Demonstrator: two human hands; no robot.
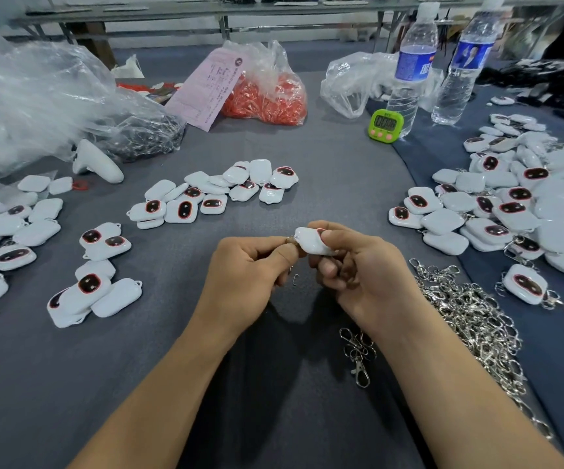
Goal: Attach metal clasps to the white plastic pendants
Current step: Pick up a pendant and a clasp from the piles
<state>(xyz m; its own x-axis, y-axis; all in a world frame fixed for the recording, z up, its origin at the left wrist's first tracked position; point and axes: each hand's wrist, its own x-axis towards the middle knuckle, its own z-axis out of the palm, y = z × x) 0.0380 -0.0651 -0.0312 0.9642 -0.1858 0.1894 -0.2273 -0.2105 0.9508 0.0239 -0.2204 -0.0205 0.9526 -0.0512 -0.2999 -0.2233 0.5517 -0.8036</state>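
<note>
My right hand (358,269) grips a white plastic pendant (311,243) above the grey table. My left hand (250,272) pinches a small metal ring (290,240) of a clasp against the pendant's left end; most of the clasp is hidden in my fingers. A heap of metal clasps (470,316) lies to the right of my right forearm. Loose clasps (358,353) lie near my right wrist. White pendants lie in a pile ahead (216,192) and in a group at the left (94,265).
A large pile of pendants with clasps (517,204) fills the right side. A green timer (385,125) and two water bottles (412,62) stand at the back. A bag of red parts (267,96) and clear plastic bags (37,96) lie at the back left.
</note>
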